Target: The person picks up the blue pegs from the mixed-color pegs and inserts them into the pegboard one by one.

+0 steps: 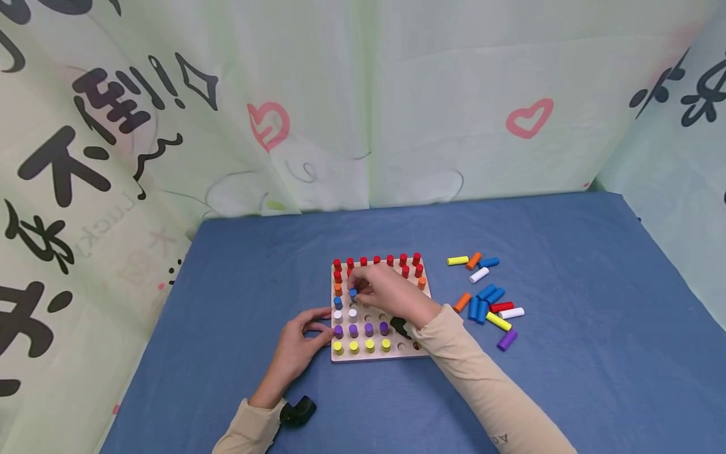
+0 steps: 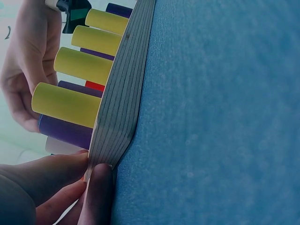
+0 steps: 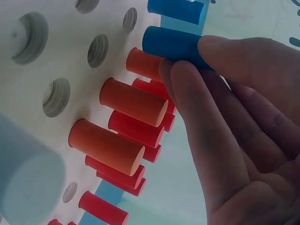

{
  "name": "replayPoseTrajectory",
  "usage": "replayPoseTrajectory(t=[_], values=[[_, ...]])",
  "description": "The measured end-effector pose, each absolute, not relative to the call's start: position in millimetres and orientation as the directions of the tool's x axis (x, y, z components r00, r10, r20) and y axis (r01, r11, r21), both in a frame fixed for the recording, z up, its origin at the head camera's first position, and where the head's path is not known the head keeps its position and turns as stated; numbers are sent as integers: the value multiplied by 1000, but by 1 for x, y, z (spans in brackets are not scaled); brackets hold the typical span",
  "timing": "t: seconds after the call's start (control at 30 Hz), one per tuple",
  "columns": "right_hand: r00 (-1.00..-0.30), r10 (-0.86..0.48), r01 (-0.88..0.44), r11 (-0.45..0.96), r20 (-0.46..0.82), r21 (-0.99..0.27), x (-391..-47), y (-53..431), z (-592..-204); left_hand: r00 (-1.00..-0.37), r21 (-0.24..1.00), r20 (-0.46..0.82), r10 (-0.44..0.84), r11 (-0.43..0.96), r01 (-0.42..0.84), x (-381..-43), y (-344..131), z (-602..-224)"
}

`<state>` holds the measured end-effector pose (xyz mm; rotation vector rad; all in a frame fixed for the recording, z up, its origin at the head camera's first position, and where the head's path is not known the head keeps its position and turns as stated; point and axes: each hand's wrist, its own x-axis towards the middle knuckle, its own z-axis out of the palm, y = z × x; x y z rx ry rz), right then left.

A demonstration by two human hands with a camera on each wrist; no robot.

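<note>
In the head view, a beige left sleeve [image 1: 249, 425] lies nearest, a black wrist device [image 1: 298, 412] strapped at its cuff, and the right sleeve [image 1: 482, 378] slants in from the other side. The left hand [image 1: 300, 343] grips the left edge of a wooden pegboard [image 1: 363, 357], its fingertips close to the end purple peg; the left wrist view shows the board's layered side between its digits. The board rests on a blue cloth [image 1: 255, 271]. Its nearest row holds four yellow pegs [image 1: 370, 345], with bare holes further along; behind stand four purple pegs [image 1: 368, 330], then two white pegs [image 1: 353, 315], then one seated blue peg [image 1: 338, 303].

Beside that last one, the right hand [image 1: 391, 293], apart from the left, pinches another blue cylindrical peg [image 3: 176, 44] between thumb and fingers, its lower end at the board's surface. Whether it sits in a hole cannot be told. Orange pegs [image 1: 422, 284] stand beyond, followed by red pegs [image 1: 403, 259] along the far edge.

To the right of the board, loose pegs [image 1: 482, 312] of blue, orange, red, white, yellow and purple lie scattered on the cloth in two groups. Farthest hangs a pale green curtain [image 1: 442, 113] printed with hearts and black characters.
</note>
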<state>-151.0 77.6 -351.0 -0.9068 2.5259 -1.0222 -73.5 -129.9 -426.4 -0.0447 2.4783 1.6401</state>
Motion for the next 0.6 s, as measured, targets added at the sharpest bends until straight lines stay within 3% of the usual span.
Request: replayPoseTrajectory(t=[0.6], values=[[-755,-655,-480,595,-43,-645,-155,71,-358,-987,914,-153,49,386,-122,-74,-128,-426]])
